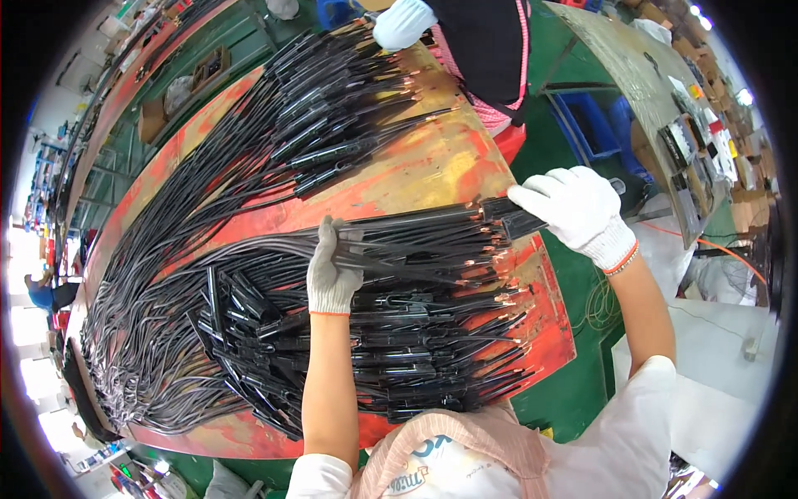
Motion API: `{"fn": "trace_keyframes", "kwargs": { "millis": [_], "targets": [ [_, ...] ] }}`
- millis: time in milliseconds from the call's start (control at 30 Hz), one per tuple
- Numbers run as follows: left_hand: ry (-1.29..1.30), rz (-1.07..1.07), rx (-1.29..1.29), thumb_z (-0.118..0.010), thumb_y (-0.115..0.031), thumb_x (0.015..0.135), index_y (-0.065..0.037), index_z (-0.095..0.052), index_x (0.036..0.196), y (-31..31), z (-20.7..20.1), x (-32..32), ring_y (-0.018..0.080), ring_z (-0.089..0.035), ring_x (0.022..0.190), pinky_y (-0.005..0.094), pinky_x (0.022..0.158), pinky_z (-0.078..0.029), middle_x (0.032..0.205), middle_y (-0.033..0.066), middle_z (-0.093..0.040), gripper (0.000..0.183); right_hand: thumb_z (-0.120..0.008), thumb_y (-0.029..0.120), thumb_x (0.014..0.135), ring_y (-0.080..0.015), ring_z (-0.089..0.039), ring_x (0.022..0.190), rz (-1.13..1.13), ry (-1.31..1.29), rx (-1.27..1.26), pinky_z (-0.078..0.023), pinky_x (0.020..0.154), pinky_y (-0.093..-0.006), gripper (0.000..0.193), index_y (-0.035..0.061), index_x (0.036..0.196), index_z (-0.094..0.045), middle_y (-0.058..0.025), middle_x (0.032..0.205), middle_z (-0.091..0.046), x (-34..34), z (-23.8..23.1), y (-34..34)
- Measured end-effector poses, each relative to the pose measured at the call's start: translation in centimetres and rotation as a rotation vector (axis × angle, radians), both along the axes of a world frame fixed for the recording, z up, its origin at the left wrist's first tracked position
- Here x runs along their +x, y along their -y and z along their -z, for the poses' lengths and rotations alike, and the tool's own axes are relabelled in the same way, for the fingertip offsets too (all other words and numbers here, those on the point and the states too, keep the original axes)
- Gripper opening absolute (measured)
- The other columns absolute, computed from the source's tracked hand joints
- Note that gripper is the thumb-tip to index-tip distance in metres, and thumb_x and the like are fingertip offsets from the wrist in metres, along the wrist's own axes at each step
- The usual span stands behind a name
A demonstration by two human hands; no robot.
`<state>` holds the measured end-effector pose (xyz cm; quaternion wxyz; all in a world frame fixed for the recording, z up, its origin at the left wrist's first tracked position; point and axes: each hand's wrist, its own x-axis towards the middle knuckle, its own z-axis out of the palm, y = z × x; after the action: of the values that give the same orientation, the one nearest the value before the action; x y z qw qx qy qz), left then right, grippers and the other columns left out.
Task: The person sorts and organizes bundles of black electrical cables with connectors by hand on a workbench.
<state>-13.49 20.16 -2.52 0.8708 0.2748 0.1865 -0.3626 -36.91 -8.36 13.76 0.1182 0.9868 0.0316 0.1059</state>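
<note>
In a white knit glove, my left hand (332, 279) is closed around a bundle of black cables (416, 245) at mid-table, its fingers partly hidden among them. The bare copper ends (480, 264) of the cables point right. At the table's right edge my gloved right hand (573, 208) grips a flat black piece (520, 221) between thumb and fingers, close to the bundle's upper ends. Whether that piece is joined to the cables I cannot tell. Below the bundle lie several rows of glossy black sleeves (395, 341) with cables running through them.
Another pile of sleeved cables (312, 100) covers the far part of the red and yellow worn table (449, 162). A co-worker's gloved hand (405, 23) rests by it. Blue bins (590, 125) and a second table (615, 50) stand at the right.
</note>
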Motion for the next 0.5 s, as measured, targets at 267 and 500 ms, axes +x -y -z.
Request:
{"fn": "trace_keyframes", "kwargs": {
  "millis": [267,500],
  "targets": [
    [-0.082,0.015,-0.157,-0.068,-0.011,0.096,-0.012,-0.062,0.124,0.7,1.7,-0.2,0.0216,-0.061,0.090,0.0375,0.084,-0.054,0.108,0.0057,-0.065,0.029,-0.076,0.023,0.072,-0.0215,-0.065,0.077,-0.063,-0.205,0.132,-0.053,0.067,-0.0386,0.049,0.0172,0.119,-0.064,-0.0011,0.086,-0.064,8.6,2.8,-6.0],
    [-0.054,-0.011,-0.086,-0.063,-0.017,0.100,-0.006,-0.057,0.132,-0.2,3.7,-1.5,0.0302,-0.065,0.108,0.0482,0.102,-0.052,0.119,0.0102,-0.066,0.034,-0.071,0.029,0.081,-0.0290,-0.070,0.082,-0.046,-0.387,0.200,-0.055,0.069,-0.0435,0.031,0.0161,0.108,-0.063,-0.0079,0.088,-0.068,18.8,7.5,-10.5]
  ]
}}
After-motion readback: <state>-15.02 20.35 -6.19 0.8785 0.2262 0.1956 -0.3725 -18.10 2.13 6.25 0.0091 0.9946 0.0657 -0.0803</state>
